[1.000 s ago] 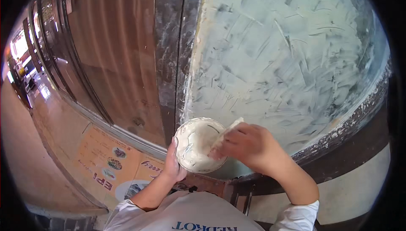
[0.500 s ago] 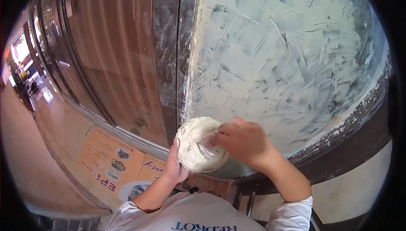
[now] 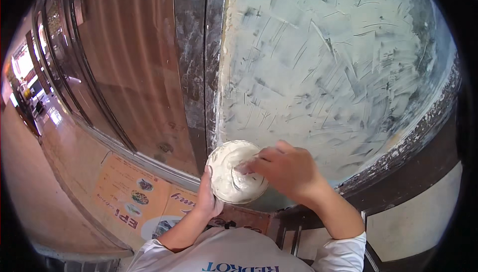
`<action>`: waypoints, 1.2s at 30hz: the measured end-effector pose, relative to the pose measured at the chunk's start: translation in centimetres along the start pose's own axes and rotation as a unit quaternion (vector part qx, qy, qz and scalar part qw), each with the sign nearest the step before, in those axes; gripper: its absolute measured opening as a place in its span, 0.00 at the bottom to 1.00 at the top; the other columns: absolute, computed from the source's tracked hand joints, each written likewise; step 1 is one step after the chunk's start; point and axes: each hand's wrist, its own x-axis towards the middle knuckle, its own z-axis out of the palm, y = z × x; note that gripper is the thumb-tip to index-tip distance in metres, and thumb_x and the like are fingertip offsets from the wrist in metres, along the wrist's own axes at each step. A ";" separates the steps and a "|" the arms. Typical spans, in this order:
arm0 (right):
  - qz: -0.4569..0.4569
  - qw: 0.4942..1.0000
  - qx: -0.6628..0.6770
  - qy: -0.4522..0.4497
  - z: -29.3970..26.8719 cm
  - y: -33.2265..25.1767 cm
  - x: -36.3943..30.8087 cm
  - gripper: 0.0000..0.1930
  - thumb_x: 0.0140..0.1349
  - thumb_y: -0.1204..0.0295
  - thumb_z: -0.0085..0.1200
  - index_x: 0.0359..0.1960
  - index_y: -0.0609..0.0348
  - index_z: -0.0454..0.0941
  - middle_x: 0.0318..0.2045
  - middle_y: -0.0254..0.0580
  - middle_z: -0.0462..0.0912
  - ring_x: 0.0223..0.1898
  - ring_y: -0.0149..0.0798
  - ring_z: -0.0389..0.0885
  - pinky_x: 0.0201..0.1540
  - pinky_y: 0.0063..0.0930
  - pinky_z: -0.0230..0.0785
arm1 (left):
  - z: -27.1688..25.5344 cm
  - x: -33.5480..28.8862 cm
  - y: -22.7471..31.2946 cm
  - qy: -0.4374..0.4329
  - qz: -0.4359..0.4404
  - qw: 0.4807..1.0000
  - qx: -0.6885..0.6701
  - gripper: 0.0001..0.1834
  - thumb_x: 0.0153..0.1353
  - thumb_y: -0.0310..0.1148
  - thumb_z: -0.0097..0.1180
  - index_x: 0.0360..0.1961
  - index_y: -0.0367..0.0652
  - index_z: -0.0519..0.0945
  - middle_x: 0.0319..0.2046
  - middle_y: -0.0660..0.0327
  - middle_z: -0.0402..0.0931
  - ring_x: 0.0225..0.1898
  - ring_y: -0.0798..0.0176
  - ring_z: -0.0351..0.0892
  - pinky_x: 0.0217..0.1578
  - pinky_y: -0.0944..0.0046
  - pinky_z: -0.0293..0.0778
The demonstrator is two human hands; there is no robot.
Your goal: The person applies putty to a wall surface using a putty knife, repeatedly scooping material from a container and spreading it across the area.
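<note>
My left hand (image 3: 206, 196) grips the left rim of a round bowl (image 3: 264, 184), thumb up along its side. Thick creamy white paste (image 3: 230, 186) fills the bowl, its surface swirled and folded. My right hand (image 3: 285, 168) reaches over the bowl from the right, fingers curled together with the tips down at the paste. Whitish smears coat those fingertips, and what they hold, if anything, is hidden. Just beyond the bowl stands a large pale panel (image 3: 298, 92), covered in streaky whitish coating with dark scratch-like marks.
A dark, paint-spotted frame post (image 3: 198, 63) borders the panel on the left, beside a brown glazed pane (image 3: 134, 63). A dark ledge (image 3: 398, 182) curves along the panel's lower right. On the floor at lower left lies an orange printed banner (image 3: 119, 187) with food pictures.
My right fingers have shifted slightly within the bowl, and the paste's swirl looks different. My left hand keeps its grip on the rim. The whole view has shifted a little.
</note>
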 end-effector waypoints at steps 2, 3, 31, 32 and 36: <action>0.022 1.000 -0.004 0.009 0.2 0.1 -0.1 0.12 0.58 0.69 0.54 0.42 0.35 0.81 0.33 0.28 0.78 0.39 0.38 0.80 0.29 0.30 0.77 | 0.3 0.1 0.4 0.006 0.022 1.000 0.005 0.36 0.74 0.58 0.33 0.71 0.40 0.60 0.66 0.50 0.66 0.65 0.50 0.68 0.65 0.49 0.66; 0.033 0.999 0.005 0.000 0.6 0.0 0.0 0.12 0.58 0.69 0.54 0.43 0.35 0.81 0.33 0.28 0.78 0.39 0.38 0.80 0.29 0.30 0.77 | 0.3 0.1 0.5 0.013 0.043 0.999 0.009 0.36 0.74 0.58 0.33 0.71 0.40 0.60 0.66 0.50 0.66 0.66 0.50 0.67 0.65 0.49 0.66; 0.055 0.992 0.091 -0.065 0.6 0.2 -2.0 0.16 0.54 0.72 0.61 0.45 0.40 0.80 0.39 0.25 0.81 0.41 0.39 0.79 0.35 0.33 0.77 | -0.1 0.6 1.2 0.008 0.003 1.000 0.015 0.35 0.75 0.55 0.35 0.71 0.38 0.58 0.68 0.52 0.63 0.68 0.54 0.65 0.69 0.53 0.61; 0.070 0.992 0.079 -0.068 1.0 0.0 -1.8 0.15 0.54 0.72 0.61 0.44 0.40 0.81 0.40 0.25 0.82 0.41 0.39 0.80 0.35 0.33 0.77 | 0.2 0.6 0.9 0.005 0.000 1.000 0.016 0.35 0.75 0.55 0.35 0.71 0.38 0.58 0.68 0.52 0.63 0.68 0.54 0.65 0.69 0.53 0.61; 0.123 0.989 0.078 -0.012 1.9 -0.1 -1.0 0.16 0.53 0.73 0.60 0.44 0.40 0.81 0.39 0.26 0.82 0.40 0.40 0.80 0.35 0.34 0.77 | 0.2 0.5 0.3 0.004 -0.018 1.000 0.017 0.34 0.75 0.55 0.35 0.71 0.40 0.59 0.68 0.53 0.64 0.68 0.54 0.65 0.68 0.53 0.61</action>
